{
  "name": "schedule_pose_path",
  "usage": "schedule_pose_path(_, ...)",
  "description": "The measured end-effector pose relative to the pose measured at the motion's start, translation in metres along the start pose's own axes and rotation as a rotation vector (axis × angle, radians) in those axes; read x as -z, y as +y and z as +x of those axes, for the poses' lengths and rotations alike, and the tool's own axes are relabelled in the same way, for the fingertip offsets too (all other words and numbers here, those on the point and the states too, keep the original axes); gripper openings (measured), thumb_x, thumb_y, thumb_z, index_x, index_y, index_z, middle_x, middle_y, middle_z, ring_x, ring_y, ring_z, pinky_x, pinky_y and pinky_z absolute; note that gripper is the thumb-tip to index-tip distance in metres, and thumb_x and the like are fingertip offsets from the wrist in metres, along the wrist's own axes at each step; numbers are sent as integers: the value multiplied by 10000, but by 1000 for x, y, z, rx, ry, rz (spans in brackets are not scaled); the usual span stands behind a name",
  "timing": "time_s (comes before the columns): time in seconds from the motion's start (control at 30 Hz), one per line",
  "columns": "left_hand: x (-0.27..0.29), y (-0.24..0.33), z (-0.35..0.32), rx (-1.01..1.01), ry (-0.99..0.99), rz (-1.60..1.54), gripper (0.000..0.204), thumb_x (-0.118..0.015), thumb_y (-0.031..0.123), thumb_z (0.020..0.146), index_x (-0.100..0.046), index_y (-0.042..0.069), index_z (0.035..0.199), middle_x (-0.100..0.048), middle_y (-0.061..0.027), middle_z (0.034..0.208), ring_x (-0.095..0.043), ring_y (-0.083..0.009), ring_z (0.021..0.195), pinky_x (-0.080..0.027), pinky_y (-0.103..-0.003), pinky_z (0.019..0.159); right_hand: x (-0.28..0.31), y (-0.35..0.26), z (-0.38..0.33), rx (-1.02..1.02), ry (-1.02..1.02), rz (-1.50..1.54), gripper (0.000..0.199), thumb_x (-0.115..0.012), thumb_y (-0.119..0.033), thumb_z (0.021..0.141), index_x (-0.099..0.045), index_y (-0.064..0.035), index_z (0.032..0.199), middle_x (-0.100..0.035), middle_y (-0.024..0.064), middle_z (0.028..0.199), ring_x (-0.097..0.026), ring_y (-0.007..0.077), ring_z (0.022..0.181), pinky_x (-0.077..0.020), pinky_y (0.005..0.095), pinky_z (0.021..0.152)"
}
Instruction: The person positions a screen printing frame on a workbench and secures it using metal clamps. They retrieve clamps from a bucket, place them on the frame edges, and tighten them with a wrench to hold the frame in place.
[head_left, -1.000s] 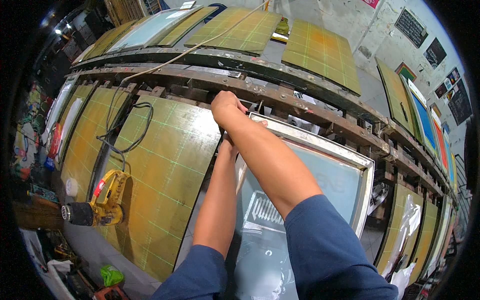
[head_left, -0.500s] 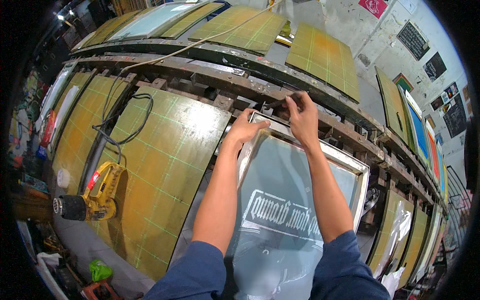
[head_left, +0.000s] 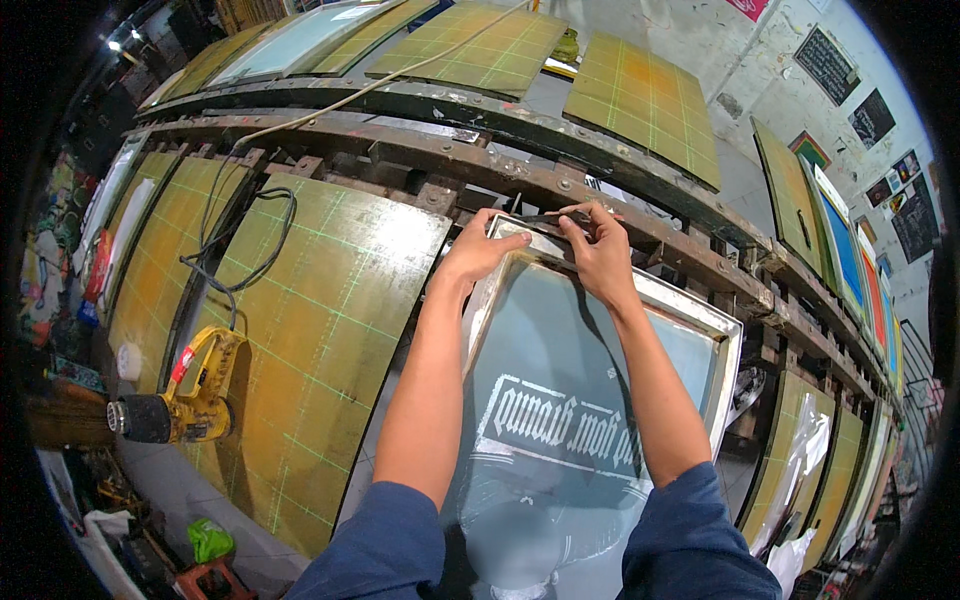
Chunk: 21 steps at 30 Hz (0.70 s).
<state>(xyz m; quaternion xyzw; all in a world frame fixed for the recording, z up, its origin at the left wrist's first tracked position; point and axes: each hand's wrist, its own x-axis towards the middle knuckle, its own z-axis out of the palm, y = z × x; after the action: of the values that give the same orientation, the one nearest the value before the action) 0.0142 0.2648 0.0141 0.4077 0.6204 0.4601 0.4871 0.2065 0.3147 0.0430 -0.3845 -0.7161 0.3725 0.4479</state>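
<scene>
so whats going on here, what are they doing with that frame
A person is working at a screen-printing carousel. Both hands are on the far edge of a metal-framed printing screen: the left hand rests on its top left corner, and the right hand pinches a thin dark strip along the top rail, next to the rusty metal arm. The screen lies flat, with a white lettered design showing in its mesh. A yellow heat gun lies on the green-gridded platen to the left.

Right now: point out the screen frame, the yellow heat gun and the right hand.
screen frame (head_left: 722, 330): head view, bare metal of its right-hand rail.
yellow heat gun (head_left: 205, 385): head view, middle of its yellow body.
right hand (head_left: 600, 255): head view, back of the hand.
</scene>
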Motion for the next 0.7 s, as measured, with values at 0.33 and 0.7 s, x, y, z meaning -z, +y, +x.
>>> schedule_pose_path(0.33, -1, 8, -8, -4, 5, 62, 564, -789, 279, 825, -602, -25, 1261, -681, -156, 1144, -611, -225, 1056, -451, -355, 950, -19, -47, 47, 195, -163, -500, 131, -628, -108, 900, -570, 3, 938, -665, 244, 844, -614, 464, 764, -461, 474, 635)
schedule_pose_path(0.7, -18, -47, 32, -183, 147, -20, 629, -797, 237, 808, -532, -10, 1322, -598, -127, 1302, -565, -208, 1175, -445, -325, 980, -180, -42, 97, 72, -834, -1258, 234, -679, -164, 816, -772, -52, 998, -740, 167, 1027, -730, 345, 930, -605, 393, 771)
